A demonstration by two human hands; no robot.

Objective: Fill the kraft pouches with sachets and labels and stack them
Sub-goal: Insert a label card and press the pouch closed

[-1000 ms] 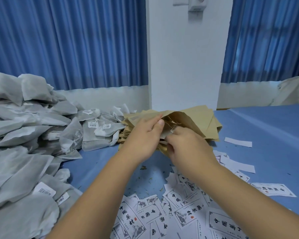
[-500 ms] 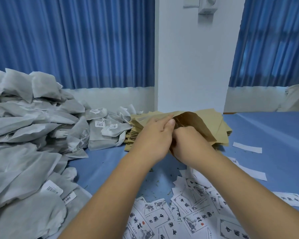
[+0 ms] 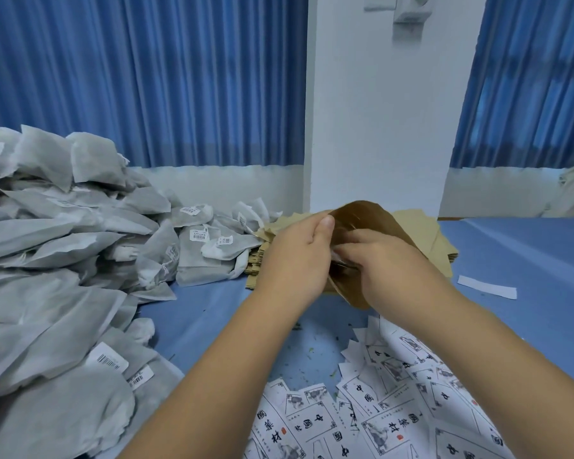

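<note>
Kraft pouch (image 3: 365,220) — mouth pinched open by left hand (image 3: 295,260); right hand (image 3: 388,266) fingers (image 3: 352,241) curled inside.

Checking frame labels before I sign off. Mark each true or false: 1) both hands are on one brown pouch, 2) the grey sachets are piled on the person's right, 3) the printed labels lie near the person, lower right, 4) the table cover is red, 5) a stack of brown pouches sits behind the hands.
1) True: the left hand and right hand both hold the brown pouch.
2) False: the grey sachets are piled on the left.
3) True: the printed labels lie there.
4) False: the table cover is blue.
5) True: the stack of brown pouches sits behind them.
</note>
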